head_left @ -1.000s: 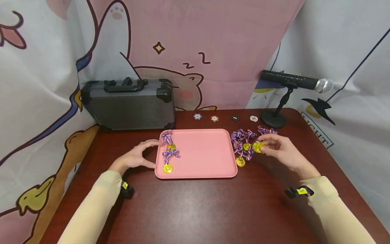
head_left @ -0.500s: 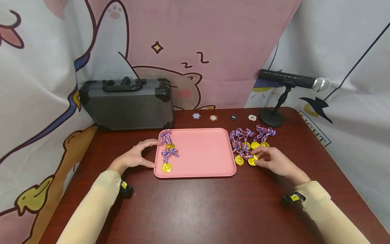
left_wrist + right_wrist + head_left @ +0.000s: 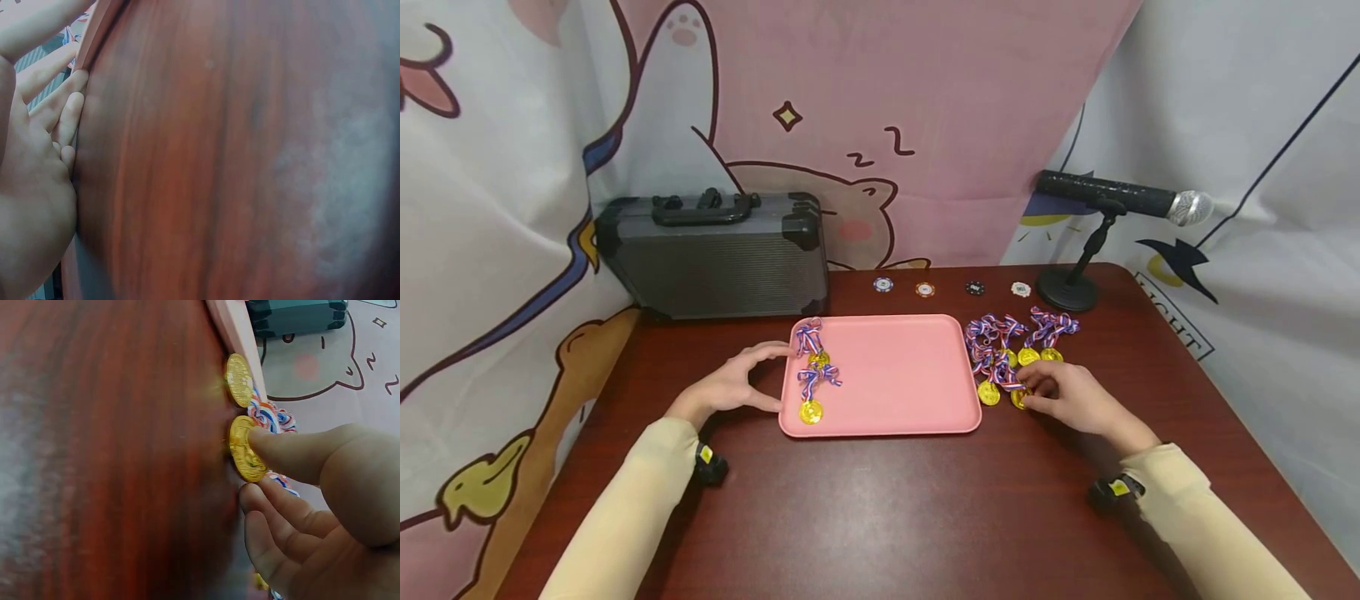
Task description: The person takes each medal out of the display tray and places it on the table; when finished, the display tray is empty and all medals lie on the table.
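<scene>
My right hand pinches a gold medal at the near end of the medal pile, thumb on its face and fingers behind its edge. Its striped red, white and blue ribbon runs into the bundle. Another gold medal lies just left of it, beside the pink tray. My left hand is at the tray's left edge, thumb and fingers spread apart along the rim. Two medals lie down the tray's left side: a far one and a near one, with bunched ribbons.
Several more medals with ribbons lie behind the right hand. Poker chips are lined up along the back of the brown table. A dark hard case stands at back left, a microphone on a stand at back right.
My right hand has moved down and to the left, bringing the medal from higher up to the near end of the pile. The left hand stays at the tray's edge.
</scene>
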A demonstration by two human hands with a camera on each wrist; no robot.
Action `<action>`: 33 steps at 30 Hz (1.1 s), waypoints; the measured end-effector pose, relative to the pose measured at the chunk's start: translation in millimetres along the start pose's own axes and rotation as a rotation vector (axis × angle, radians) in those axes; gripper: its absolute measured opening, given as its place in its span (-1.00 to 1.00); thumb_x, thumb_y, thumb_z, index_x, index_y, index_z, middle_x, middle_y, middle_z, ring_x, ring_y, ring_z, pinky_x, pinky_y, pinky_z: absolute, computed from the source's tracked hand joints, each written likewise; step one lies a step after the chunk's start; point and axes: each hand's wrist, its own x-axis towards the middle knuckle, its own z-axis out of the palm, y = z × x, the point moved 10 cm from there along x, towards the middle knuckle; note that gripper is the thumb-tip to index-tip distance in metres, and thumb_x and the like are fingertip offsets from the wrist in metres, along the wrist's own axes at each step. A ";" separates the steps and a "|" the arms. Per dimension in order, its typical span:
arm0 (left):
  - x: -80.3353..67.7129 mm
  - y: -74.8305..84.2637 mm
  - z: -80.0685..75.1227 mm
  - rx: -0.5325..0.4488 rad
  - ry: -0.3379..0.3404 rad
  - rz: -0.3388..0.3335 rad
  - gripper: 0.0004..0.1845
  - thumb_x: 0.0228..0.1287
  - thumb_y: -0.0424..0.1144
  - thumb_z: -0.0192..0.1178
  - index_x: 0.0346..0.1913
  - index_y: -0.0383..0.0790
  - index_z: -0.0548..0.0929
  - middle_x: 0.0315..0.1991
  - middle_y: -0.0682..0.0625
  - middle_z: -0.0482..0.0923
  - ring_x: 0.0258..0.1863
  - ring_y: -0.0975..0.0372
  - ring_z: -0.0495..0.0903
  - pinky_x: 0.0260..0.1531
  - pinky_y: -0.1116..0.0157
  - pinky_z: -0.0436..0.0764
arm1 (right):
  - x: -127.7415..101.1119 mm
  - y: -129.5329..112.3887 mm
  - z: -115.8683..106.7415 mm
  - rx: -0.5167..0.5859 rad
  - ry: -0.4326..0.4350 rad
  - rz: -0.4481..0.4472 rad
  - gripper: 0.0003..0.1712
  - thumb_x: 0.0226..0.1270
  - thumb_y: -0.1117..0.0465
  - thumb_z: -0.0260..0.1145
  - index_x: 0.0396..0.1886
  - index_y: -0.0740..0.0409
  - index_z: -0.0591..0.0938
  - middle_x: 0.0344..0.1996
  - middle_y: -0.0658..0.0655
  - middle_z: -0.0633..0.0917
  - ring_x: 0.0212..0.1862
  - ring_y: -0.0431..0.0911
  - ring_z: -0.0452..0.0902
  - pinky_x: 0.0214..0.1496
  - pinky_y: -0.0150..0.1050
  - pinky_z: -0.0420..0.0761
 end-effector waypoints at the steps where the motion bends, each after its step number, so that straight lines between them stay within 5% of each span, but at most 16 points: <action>1: -0.6 -1.0 0.3 -0.005 -0.002 -0.018 0.02 -0.13 -0.08 0.73 0.49 0.03 0.49 0.53 -0.01 0.32 0.47 -0.02 0.20 0.45 -0.24 0.14 | 0.3 -1.5 -2.5 0.000 0.009 -0.002 -0.61 0.22 0.27 0.62 0.04 0.16 0.75 -0.24 0.02 0.78 -0.27 -0.18 0.70 -0.19 -0.17 0.70; 8: -2.1 -0.1 0.0 0.015 0.001 0.005 0.00 -0.12 -0.07 0.73 0.48 0.01 0.50 0.53 -0.05 0.34 0.48 -0.04 0.22 0.44 -0.26 0.10 | 9.9 -18.6 -23.9 -0.019 0.117 -0.045 -0.61 0.18 0.27 0.64 -0.01 0.22 0.72 -0.25 0.11 0.77 -0.30 -0.10 0.70 -0.31 -0.24 0.65; 13: -2.2 1.3 -1.3 0.017 0.005 0.012 -0.01 -0.12 -0.09 0.73 0.47 -0.01 0.51 0.52 -0.04 0.35 0.48 -0.03 0.23 0.45 -0.24 0.08 | 34.6 -46.1 -17.8 0.070 0.096 -0.079 -0.64 0.28 0.27 0.57 0.04 0.21 0.71 -0.21 0.13 0.79 -0.21 -0.07 0.72 -0.23 -0.14 0.72; 26: 0.7 0.4 1.0 -0.001 0.000 -0.044 0.02 -0.13 -0.08 0.73 0.50 0.04 0.49 0.55 0.00 0.30 0.50 -0.03 0.16 0.47 -0.29 0.11 | 106.3 -158.3 73.3 0.321 -0.149 -0.249 -0.62 0.32 0.35 0.52 0.09 0.29 0.65 -0.25 0.11 0.76 -0.22 -0.14 0.71 -0.09 -0.21 0.74; 33: -1.1 0.0 -1.0 0.004 0.012 -0.018 0.01 -0.13 -0.10 0.73 0.49 -0.01 0.50 0.54 -0.04 0.32 0.49 -0.03 0.20 0.46 -0.28 0.10 | 127.6 -211.5 119.8 0.323 -0.268 -0.309 -0.63 0.36 0.31 0.50 0.12 0.27 0.68 -0.23 0.13 0.78 -0.16 -0.15 0.69 -0.06 -0.28 0.71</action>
